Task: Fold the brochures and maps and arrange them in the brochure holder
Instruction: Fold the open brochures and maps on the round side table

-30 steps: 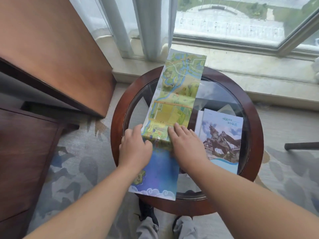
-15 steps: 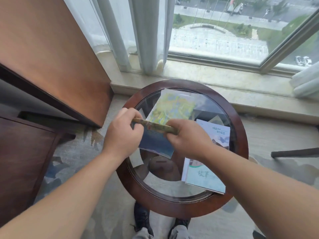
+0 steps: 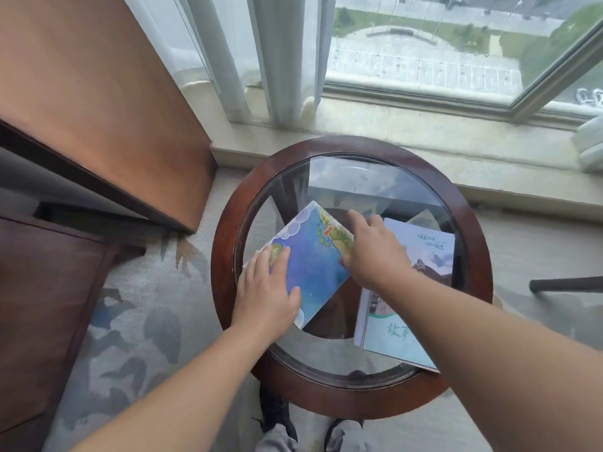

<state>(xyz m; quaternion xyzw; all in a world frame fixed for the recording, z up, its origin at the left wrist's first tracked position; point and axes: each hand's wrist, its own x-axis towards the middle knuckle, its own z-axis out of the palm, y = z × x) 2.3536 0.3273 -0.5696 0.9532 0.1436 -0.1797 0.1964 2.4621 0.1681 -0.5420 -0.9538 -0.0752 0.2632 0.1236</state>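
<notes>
On a round, glass-topped counter (image 3: 223,272) by a window, a folded map (image 3: 313,269) lies flat just left of centre. It is turned askew, so one corner points to the far side and another to the near edge. Just to its right lies a small stack of brochures (image 3: 430,246), with its long axis running near to far and its near end under the right forearm.

The left hand (image 3: 266,295) rests palm-down with straight fingers on the map's near-left corner. The right hand (image 3: 375,256) lies flat with fingers extended over its right corner. Neither hand grasps anything, and both appear to be pressing the crease flat.

The map packet looks nearly square, so its long axis is hard to judge. The right hand is the nearer one to the brochures. No brochure holder can be made out, so which way the map must travel cannot be told.
</notes>
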